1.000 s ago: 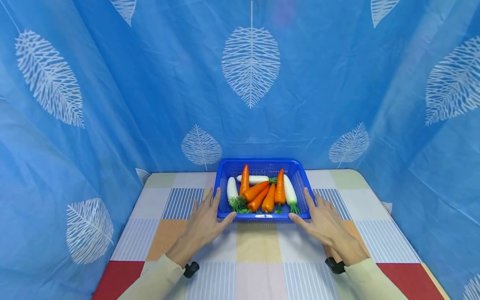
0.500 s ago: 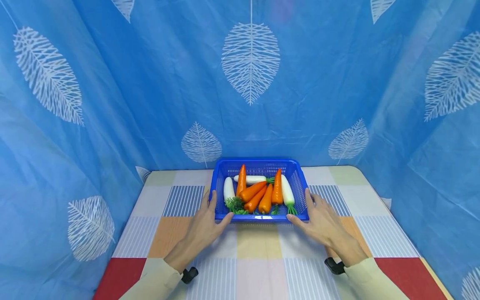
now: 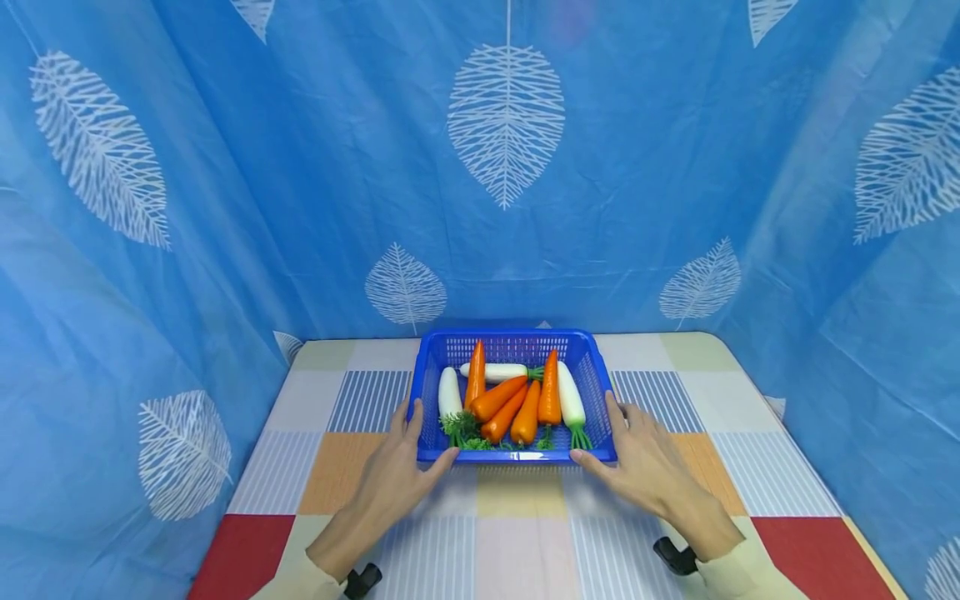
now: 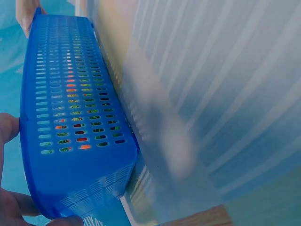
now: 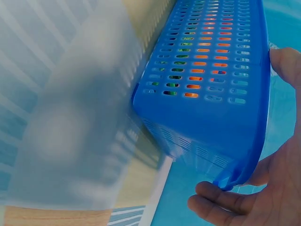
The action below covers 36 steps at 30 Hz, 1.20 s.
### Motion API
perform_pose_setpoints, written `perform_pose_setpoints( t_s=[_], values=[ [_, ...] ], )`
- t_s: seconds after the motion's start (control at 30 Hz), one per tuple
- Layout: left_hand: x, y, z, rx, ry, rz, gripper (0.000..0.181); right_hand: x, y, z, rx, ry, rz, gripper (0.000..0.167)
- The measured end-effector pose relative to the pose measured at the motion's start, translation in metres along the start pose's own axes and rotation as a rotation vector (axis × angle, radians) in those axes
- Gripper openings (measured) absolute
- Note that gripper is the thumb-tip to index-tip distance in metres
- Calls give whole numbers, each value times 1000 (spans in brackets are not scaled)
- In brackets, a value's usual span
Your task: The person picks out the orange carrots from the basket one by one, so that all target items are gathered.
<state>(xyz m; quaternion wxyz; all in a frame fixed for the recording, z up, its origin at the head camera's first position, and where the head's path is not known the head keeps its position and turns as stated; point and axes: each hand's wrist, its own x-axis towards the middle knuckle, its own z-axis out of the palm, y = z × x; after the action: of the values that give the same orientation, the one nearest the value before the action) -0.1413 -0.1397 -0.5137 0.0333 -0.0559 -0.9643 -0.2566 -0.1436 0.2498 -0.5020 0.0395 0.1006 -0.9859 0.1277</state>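
Note:
A blue plastic basket [image 3: 517, 457] with slotted walls stands at the middle of the table's far part. In it lie several orange carrots [image 3: 549, 392] with green tops and 3 white radishes [image 3: 572, 396]. My left hand [image 3: 392, 473] holds its near left corner, thumb on the front rim and fingers along the side. On the near right corner my right hand [image 3: 651, 463] grips in the same manner. Both wrist views show the basket's front wall [image 4: 80, 165] and fingertips [image 5: 214, 195] at the rim. Whether its base touches the table cannot be told.
A patchwork-checked tablecloth [image 3: 517, 558] covers the table. Blue curtains [image 3: 322, 167] with white leaf prints hang behind it and along both sides. A black strap mount sits on each wrist.
The basket, held by both hands, has come nearer to me and shifted slightly left. The vegetables have moved along inside it. Both hands keep their hold at the near corners.

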Motion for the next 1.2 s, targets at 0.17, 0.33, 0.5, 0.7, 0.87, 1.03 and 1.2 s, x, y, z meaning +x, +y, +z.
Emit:
perform_pose_setpoints(
  t_s=[0.17,0.33,0.5,0.7,0.87,1.03,1.2],
  values=[
    [-17,-3,-2,11,13,-17,104,-9,-5,4,-10,-2,-18,120],
    [-32,-3,-2,-5,23,-51,106,-17,-10,5,-27,3,-25,121],
    [-45,-1,-5,-14,19,-83,109,-24,-15,0,-57,1,-37,122],
    [-59,0,-9,3,18,-110,111,-32,-21,-6,-95,-32,-32,120],
    [-62,-2,-9,11,23,-101,113,-34,-22,-14,-125,-61,-37,117],
    [-53,-5,-10,-8,-22,-90,122,-21,-27,-28,-202,-65,-67,110],
    [-37,-9,-12,-7,-82,-76,131,8,-40,-41,-202,-19,-213,86]
  ],
)
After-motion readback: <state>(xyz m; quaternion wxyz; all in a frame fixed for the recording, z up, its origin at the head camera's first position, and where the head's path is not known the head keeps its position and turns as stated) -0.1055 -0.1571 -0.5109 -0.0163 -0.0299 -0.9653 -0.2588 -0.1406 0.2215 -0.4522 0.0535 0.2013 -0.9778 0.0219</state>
